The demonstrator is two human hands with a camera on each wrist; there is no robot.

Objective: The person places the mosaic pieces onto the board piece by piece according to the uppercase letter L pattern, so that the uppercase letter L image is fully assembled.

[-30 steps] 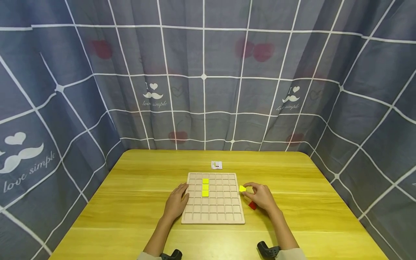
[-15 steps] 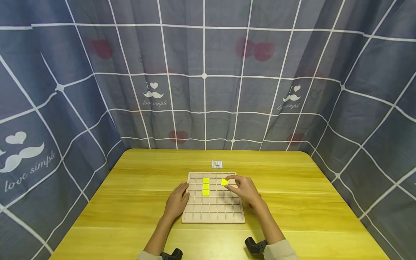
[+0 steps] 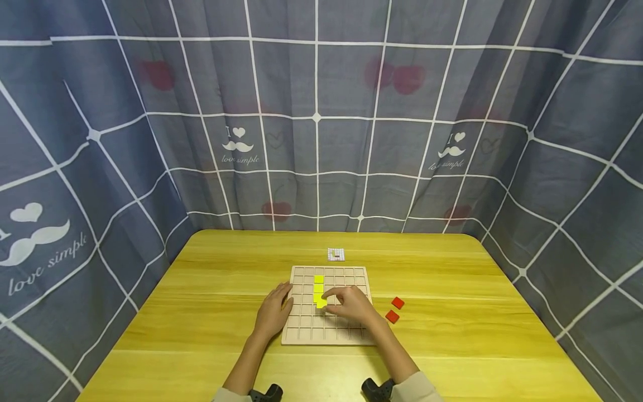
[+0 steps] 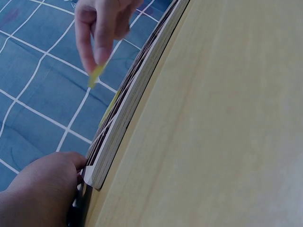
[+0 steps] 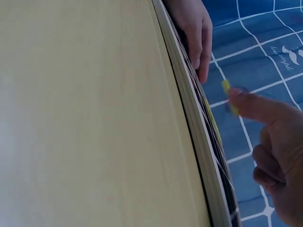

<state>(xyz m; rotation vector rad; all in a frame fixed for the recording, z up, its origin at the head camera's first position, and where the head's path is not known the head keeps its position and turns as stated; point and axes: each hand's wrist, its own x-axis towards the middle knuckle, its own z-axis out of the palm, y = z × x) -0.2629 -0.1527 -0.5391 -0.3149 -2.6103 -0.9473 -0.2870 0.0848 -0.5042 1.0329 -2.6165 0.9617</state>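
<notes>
A pale wooden grid board lies on the table, and a column of yellow square tiles sits in its cells, left of centre. My right hand pinches another yellow tile between thumb and forefinger, just over the column's near end. In the left wrist view this tile is tilted and raised above the board surface. My left hand rests against the board's left edge, fingers extended along it. The right wrist view shows the right hand with its other fingers curled.
Two red square tiles lie on the table right of the board. A small card printed with a grid and coloured marks lies beyond its far edge. The yellow wood-grain table meets a blue checked curtain behind.
My right hand has carried the yellow tile leftward from beside the board's right edge to the yellow column. Both red tiles are now uncovered. The left hand has stayed in place.
</notes>
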